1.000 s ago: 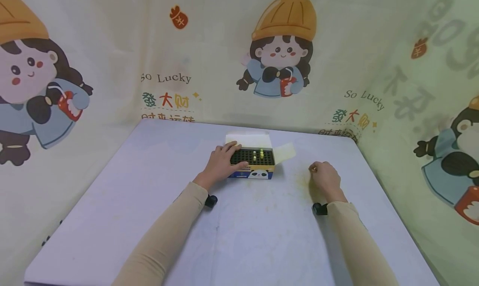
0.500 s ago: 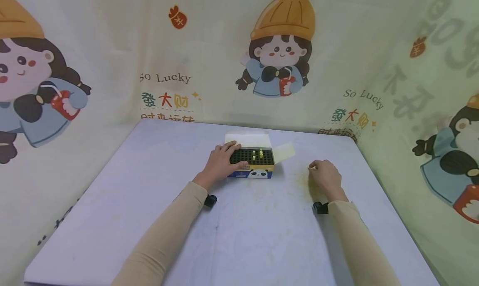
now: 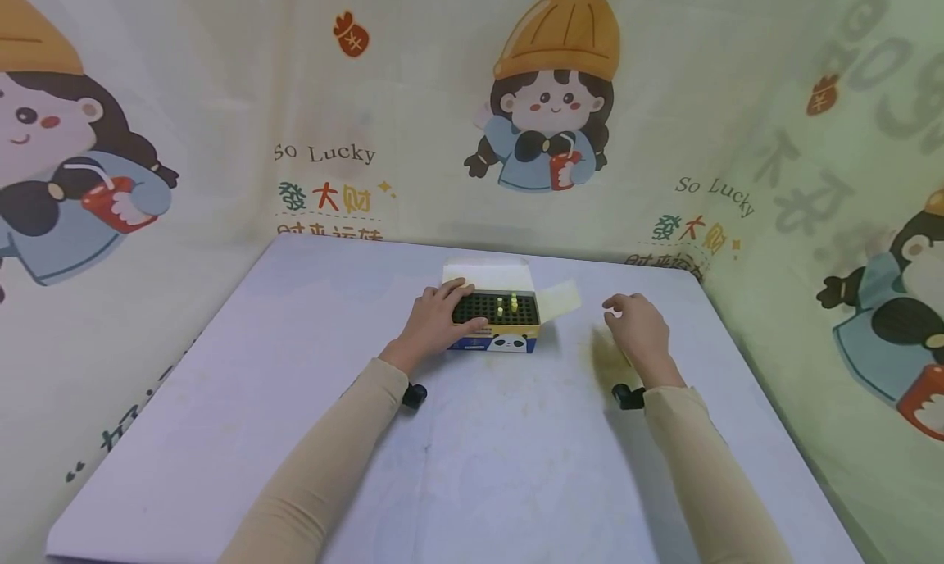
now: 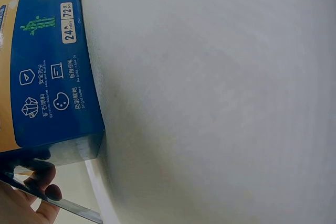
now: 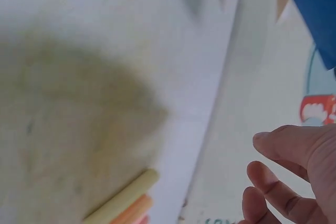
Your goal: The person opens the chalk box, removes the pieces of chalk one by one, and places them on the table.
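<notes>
A chalk box (image 3: 494, 338), yellow and blue with a panda print, stands on the table with its lid raised. Inside is a black holder full of holes (image 3: 479, 306), where a few yellow chalk sticks (image 3: 514, 303) stand upright on the right side. My left hand (image 3: 438, 318) grips the box's left end, thumb at the front and fingers over the top. To the right, my right hand (image 3: 637, 330) hovers above the table; in the right wrist view its thumb and fingers are apart, nothing visible between them. Yellow (image 5: 123, 196) and orange chalk (image 5: 131, 211) lie below it there.
The box's white lid (image 3: 487, 273) leans up at the back and a side flap (image 3: 559, 299) sticks out right. Faint yellowish smudges mark the white table (image 3: 516, 449). A printed curtain (image 3: 413, 97) hangs right behind the table's far edge.
My right hand has lifted and moved slightly away from me, and its thumb and index finger have parted. My left hand and the box have stayed put.
</notes>
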### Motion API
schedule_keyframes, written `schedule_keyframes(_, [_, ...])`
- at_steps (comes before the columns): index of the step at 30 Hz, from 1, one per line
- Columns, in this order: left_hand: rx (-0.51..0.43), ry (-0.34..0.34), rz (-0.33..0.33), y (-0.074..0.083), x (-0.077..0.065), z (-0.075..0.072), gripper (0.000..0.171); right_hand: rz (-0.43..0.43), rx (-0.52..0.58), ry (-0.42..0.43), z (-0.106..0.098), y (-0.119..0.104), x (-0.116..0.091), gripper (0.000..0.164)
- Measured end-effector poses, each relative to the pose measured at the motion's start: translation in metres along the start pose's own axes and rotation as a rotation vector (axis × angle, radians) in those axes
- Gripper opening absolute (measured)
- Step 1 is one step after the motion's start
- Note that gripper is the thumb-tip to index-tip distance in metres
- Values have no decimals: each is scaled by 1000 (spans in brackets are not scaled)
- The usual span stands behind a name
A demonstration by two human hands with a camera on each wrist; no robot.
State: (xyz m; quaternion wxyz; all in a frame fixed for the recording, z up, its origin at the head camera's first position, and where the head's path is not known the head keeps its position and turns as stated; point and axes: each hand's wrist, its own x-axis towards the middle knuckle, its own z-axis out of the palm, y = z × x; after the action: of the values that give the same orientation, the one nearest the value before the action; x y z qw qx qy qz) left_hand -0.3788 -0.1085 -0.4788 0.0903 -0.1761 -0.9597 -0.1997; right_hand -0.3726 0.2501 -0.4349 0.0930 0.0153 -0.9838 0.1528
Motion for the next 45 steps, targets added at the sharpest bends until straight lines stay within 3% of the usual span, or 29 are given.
schedule_keyframes(6, [1, -4, -2, 0, 1, 0, 87, -66, -4, 99, -7, -18, 3, 25])
schedule_keyframes(15, [9, -11, -5, 0, 1, 0, 87, -131, 21, 340, -28, -62, -1, 23])
schedule_keyframes(20, [9, -16, -10, 1, 2, -1, 87, -182, 55, 385, -38, -91, -6, 21])
schedule_keyframes(30, [0, -22, -10, 1, 2, -1, 85, -253, 87, 342, -37, -131, -13, 22])
schedule_keyframes(45, [-9, 3, 4, -1, 2, 0, 84, -318, 73, 178, -4, -160, -23, 21])
